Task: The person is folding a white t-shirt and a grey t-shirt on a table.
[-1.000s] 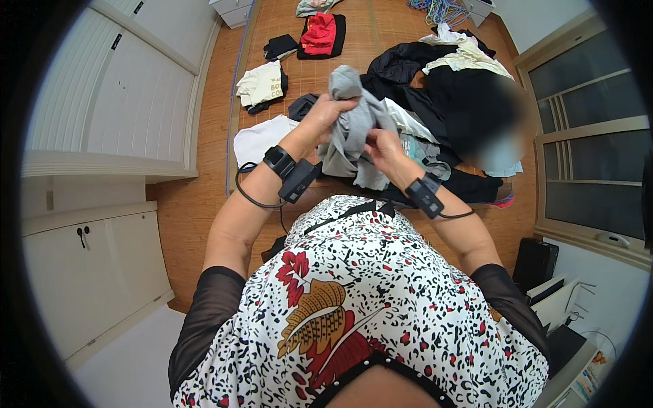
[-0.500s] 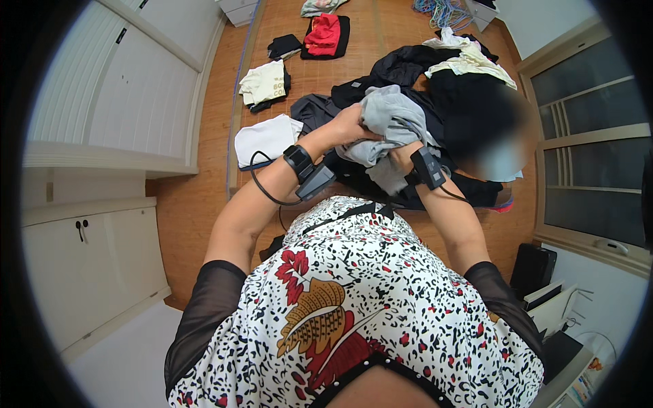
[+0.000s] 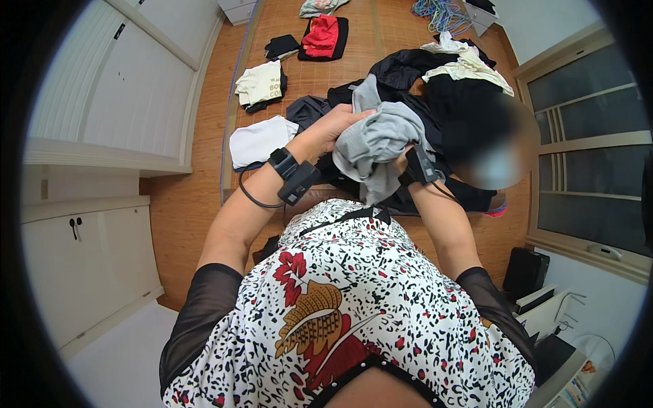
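Observation:
A light grey garment (image 3: 384, 132) hangs bunched and crumpled between my hands, above a heap of dark clothes (image 3: 408, 68). Its kind is not clear in the folds. At its left side my left hand (image 3: 337, 127) is closed on the cloth, thumb and fingers pinching an upper fold. My right hand (image 3: 403, 162) grips the garment from its lower right, with most of the fingers hidden behind fabric. Both wrists wear black strapped devices; a cable runs from the left one.
Along the left of the mat lie a white folded cloth (image 3: 262, 141), a cream shirt (image 3: 260, 83), a small dark folded piece (image 3: 281, 46) and red clothing (image 3: 321, 35). Pale yellow clothes (image 3: 469, 66) lie far right. Blurring hides something at right. White cabinets (image 3: 95, 265) stand left.
The grey garment has been turned and loosened in my hands; one end now sticks up and another part hangs lower. My left hand has shifted slightly left.

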Available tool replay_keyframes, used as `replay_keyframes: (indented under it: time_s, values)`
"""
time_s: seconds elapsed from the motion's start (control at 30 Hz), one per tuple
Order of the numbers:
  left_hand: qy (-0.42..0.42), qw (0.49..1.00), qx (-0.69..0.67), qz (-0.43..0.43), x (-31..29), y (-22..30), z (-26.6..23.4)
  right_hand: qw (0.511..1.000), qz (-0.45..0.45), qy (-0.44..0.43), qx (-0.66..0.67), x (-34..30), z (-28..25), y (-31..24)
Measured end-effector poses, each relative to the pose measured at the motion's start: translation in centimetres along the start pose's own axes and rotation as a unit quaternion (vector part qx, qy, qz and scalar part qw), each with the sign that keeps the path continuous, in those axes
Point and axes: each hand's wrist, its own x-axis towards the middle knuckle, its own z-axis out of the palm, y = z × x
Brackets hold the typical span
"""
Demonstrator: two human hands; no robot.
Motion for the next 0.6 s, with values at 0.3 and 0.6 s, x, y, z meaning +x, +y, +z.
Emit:
replay_keyframes:
  time_s: [0.3, 0.6]
  values:
    - [0.216, 0.862, 0.422, 0.18, 1.8, -3.4, -0.5, 0.991, 0.071, -0.037, 0.106, 0.8, 1.0, -1.3]
    - [-0.042, 0.996, 0.038, 0.074, 0.1, -0.8, 0.6, 0.995, -0.009, -0.082, -0.057, 0.2, -1.8, -1.6]
